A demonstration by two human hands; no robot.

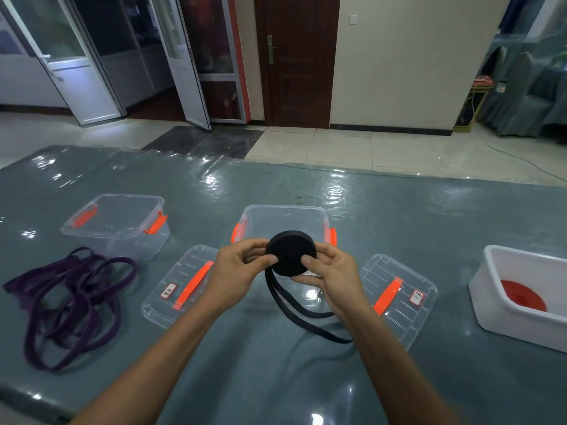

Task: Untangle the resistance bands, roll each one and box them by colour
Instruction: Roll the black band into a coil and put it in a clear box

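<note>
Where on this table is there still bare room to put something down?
The table is bare in front, between the forearms, and behind the clear boxes. It is crowded left, where the purple band sprawls, and mid-table, where both lids, the black roll and white tub sit close together.

Both my forearms are bare from the lower edge of the view up to the wrists, with no sleeve showing on either. My left hand point(236, 271) and right hand point(329, 277) are uncovered too: no gloves, rings, watch or wristband. My fingernails are short and plain, without polish.
</note>
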